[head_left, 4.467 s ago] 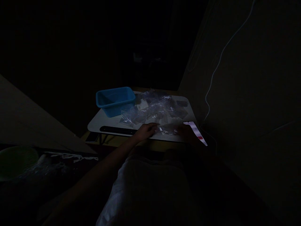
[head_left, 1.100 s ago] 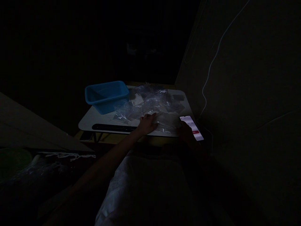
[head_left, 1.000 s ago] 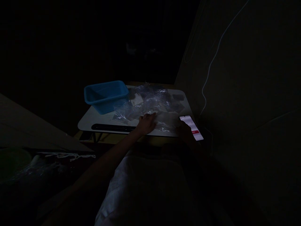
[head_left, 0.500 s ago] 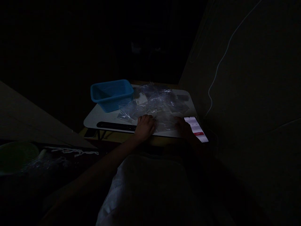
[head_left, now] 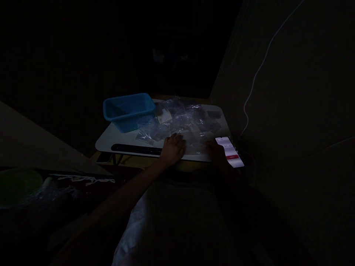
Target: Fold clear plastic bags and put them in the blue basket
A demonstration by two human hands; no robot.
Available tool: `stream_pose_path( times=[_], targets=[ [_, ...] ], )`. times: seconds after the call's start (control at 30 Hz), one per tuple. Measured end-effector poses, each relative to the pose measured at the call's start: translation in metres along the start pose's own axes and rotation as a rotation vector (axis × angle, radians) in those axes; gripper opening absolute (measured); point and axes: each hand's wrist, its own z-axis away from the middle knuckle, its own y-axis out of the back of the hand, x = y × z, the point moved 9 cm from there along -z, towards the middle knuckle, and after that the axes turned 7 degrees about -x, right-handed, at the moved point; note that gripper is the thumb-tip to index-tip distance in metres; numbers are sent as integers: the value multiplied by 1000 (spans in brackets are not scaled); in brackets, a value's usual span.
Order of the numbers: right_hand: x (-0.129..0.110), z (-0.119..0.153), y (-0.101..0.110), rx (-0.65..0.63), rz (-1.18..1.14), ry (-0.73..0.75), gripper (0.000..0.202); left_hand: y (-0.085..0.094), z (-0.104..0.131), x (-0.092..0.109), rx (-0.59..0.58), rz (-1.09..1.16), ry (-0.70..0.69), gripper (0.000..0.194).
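Note:
A clear plastic bag (head_left: 195, 147) lies flat at the near edge of the small white table (head_left: 107, 142), between my two hands. My left hand (head_left: 172, 148) has its fingers curled down on the bag's left side. At the right side, my right hand (head_left: 216, 152) is closed at the bag's edge; it is very dark and its fingertips barely show. More crumpled clear plastic bags (head_left: 180, 120) are heaped just beyond. A small whitish piece (head_left: 165, 116) lies among them, its kind unclear.
A blue plastic basin (head_left: 129, 114) stands at the table's back left. A lit phone (head_left: 230, 152) lies at the right edge, beside my right hand. A dark slot (head_left: 133, 148) runs along the front edge. A white cable (head_left: 256, 74) hangs on the right wall. The room is very dim.
My left hand has slid slightly right over the plastic bag, nearer my right hand. The right hand stays about where it was. The view has shifted a little.

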Motion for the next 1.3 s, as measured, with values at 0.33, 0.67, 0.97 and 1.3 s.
stream_pose_path(
  times=[0.33, 0.67, 0.97, 1.3],
  targets=[
    [-1, -1, 7, 102, -13, -68, 31, -7, 0, -5, -68, -39, 49, 40],
    [-3, -7, 7, 118, 76, -133, 22, -14, -1, -7, -109, -9, 28, 41],
    [-2, -10, 7, 140, 62, -152, 24, -14, -2, -6, -115, 45, 5, 45],
    [-4, -10, 6, 145, -29, -101, 25, -11, -6, -25, 10, 351, -20, 40]
  ],
)
